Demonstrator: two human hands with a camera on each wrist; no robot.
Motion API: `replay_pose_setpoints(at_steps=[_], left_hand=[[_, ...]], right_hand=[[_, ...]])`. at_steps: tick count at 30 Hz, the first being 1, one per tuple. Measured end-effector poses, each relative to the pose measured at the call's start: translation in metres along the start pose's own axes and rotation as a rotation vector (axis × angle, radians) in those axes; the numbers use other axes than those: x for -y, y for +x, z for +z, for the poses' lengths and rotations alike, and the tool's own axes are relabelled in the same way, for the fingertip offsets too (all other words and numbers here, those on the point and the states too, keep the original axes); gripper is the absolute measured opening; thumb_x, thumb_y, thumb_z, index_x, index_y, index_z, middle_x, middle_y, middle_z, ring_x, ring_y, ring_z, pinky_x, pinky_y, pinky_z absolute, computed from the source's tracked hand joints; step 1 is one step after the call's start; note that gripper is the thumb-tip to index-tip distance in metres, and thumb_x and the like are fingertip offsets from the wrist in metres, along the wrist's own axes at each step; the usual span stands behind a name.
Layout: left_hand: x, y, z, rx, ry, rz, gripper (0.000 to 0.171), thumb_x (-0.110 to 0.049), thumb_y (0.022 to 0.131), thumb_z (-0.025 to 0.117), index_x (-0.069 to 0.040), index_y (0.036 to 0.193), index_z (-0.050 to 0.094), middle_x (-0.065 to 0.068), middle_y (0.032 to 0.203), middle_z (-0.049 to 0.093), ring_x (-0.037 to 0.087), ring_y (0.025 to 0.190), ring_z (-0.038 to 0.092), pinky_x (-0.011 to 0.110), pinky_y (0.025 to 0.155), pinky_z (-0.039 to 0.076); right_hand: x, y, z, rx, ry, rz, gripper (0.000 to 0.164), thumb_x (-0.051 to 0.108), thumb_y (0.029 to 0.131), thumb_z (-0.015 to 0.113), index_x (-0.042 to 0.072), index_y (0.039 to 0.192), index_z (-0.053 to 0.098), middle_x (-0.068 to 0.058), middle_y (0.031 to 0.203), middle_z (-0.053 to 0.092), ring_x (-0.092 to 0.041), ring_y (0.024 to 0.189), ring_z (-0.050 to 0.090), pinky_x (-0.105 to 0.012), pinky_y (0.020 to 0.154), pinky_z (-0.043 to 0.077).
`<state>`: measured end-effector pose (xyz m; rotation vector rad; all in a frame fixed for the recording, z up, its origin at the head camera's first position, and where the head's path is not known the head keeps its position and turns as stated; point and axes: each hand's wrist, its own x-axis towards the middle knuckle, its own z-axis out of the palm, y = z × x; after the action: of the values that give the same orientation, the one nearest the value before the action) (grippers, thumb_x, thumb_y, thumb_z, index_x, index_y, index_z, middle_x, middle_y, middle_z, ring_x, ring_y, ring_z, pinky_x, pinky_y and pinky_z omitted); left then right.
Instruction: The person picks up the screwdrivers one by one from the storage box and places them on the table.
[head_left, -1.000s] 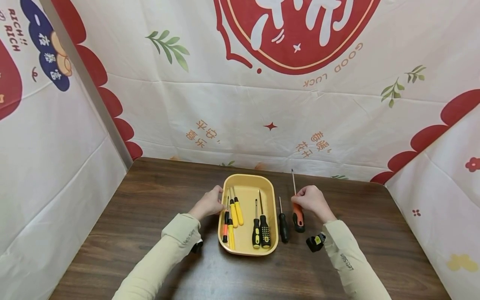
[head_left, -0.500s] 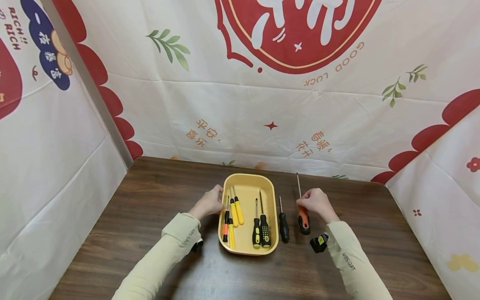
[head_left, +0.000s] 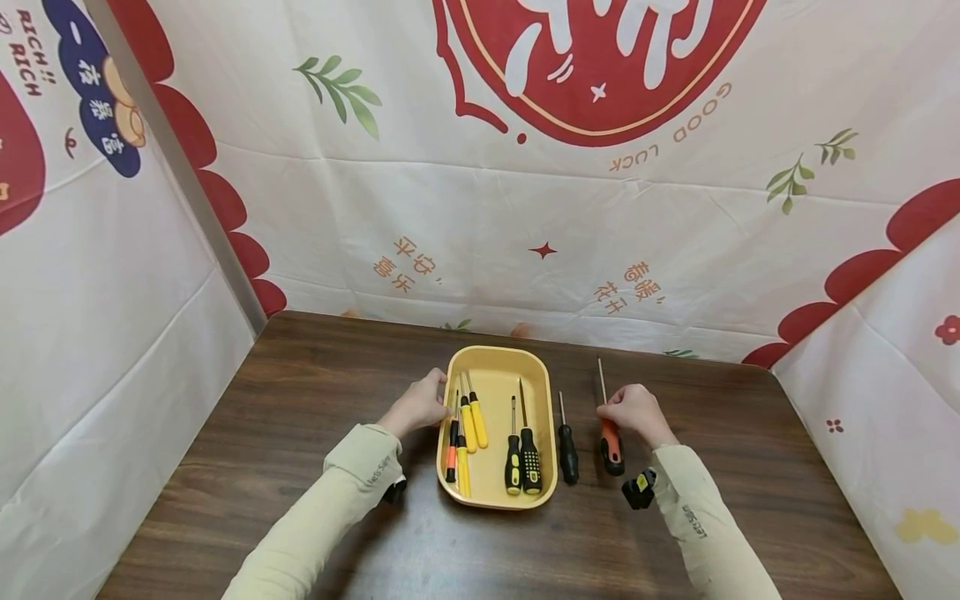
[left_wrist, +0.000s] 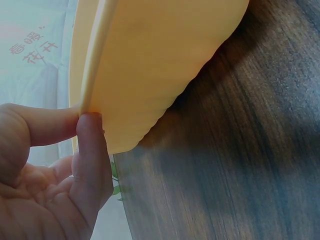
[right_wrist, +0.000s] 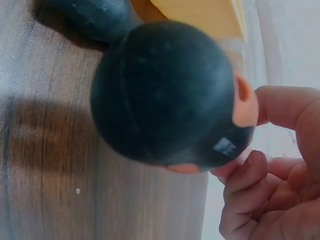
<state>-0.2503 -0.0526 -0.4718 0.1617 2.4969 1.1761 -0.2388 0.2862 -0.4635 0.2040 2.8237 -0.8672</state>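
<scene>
My left hand (head_left: 418,406) pinches the left rim of a yellow tray (head_left: 498,358); the left wrist view shows thumb and finger on either side of that rim (left_wrist: 95,65). To the right of the tray, my right hand (head_left: 636,412) pinches an orange and black screwdriver (head_left: 611,446) near the front of its handle, the shaft pointing away from me. Its black butt end (right_wrist: 165,95) fills much of the right wrist view. Between tray and right hand, a black screwdriver (head_left: 567,454) lies on the table. Whether the orange screwdriver touches the table is hard to tell.
Inside the tray lie several yellow-handled screwdrivers (head_left: 468,425) and a red and black one (head_left: 452,454) on the left, with two black and yellow screwdrivers (head_left: 530,467) on the right. A printed cloth (head_left: 480,200) hangs behind the wooden table (head_left: 322,358).
My right hand has carried the orange and black screwdriver a little rightward and toward me, away from the black one. The left hand stays on the tray's rim.
</scene>
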Motion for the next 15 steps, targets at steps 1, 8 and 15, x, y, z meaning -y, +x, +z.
replay_pose_setpoints(at_steps=[1, 8, 15], left_hand=[[0.0000, 0.0000, -0.0001, 0.001, -0.001, -0.002, 0.046, 0.002, 0.078, 0.064, -0.001, 0.119, 0.042, 0.010, 0.079, 0.056, 0.017, 0.064, 0.056, 0.026, 0.055, 0.048], [-0.0004, -0.0001, -0.0003, -0.003, -0.010, -0.005, 0.048, 0.002, 0.078, 0.064, -0.001, 0.119, 0.042, 0.010, 0.078, 0.056, 0.017, 0.062, 0.056, 0.026, 0.055, 0.049], [-0.0014, 0.0000, -0.0002, 0.004, -0.020, -0.012, 0.049, 0.002, 0.078, 0.064, 0.000, 0.121, 0.040, 0.010, 0.078, 0.055, 0.017, 0.063, 0.056, 0.027, 0.056, 0.049]], right_hand=[[-0.0011, 0.0006, 0.0007, 0.002, -0.002, 0.001, 0.018, 0.016, 0.076, 0.062, 0.002, 0.065, 0.061, 0.000, 0.054, 0.054, -0.012, 0.048, 0.048, -0.026, 0.048, 0.040], [-0.0051, 0.0021, 0.0062, 0.020, -0.023, 0.003, 0.022, 0.017, 0.078, 0.062, 0.004, 0.060, 0.060, 0.002, 0.050, 0.052, -0.011, 0.045, 0.045, -0.025, 0.046, 0.037], [-0.0098, 0.0029, 0.0102, 0.012, -0.059, -0.030, 0.029, 0.018, 0.077, 0.062, 0.010, 0.051, 0.051, 0.005, 0.046, 0.043, -0.010, 0.043, 0.040, -0.025, 0.047, 0.034]])
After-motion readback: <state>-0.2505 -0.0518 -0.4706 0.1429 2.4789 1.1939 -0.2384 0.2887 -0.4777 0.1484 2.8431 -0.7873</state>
